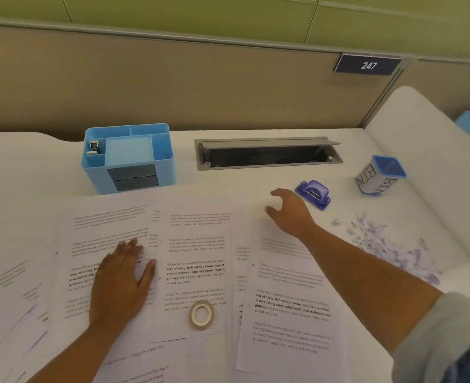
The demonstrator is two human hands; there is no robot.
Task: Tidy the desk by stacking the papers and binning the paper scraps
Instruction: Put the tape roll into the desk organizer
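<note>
Desk papers overlap, text blurred, under both hands.

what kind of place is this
Likely an office cubicle or study carrel: a white desk with a partition wall bearing a number plate, a cable hatch, and a blue desk organizer.

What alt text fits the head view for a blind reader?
Two bare hands work over printed papers spread across a white desk: left hand flat on a sheet, right hand open near the far edge. Scraps lie right, near a bin.
</note>
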